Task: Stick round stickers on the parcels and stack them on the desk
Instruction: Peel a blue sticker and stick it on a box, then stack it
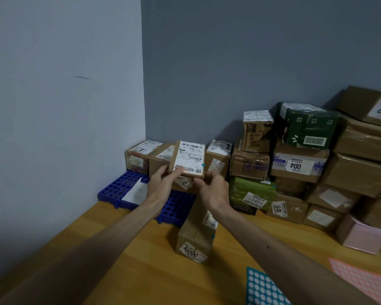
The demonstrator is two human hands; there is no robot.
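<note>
I hold a small flat cardboard parcel point(189, 158) with a white shipping label, tilted up, above the parcels on the blue pallet. A round teal sticker point(203, 165) sits on its right edge. My left hand point(163, 180) grips its lower left corner and my right hand point(211, 189) grips its lower right corner. A teal sticker sheet point(263, 289) with many empty round holes lies at the desk's front edge. A pink sticker sheet point(365, 276) lies to its right.
A blue perforated pallet point(117, 188) sits in the corner on the wooden desk point(141, 260), carrying a row of brown parcels point(139, 156). A long parcel point(195, 236) lies in front. A tall stack of boxes point(299, 164) fills the right side, with a pink box point(361, 235).
</note>
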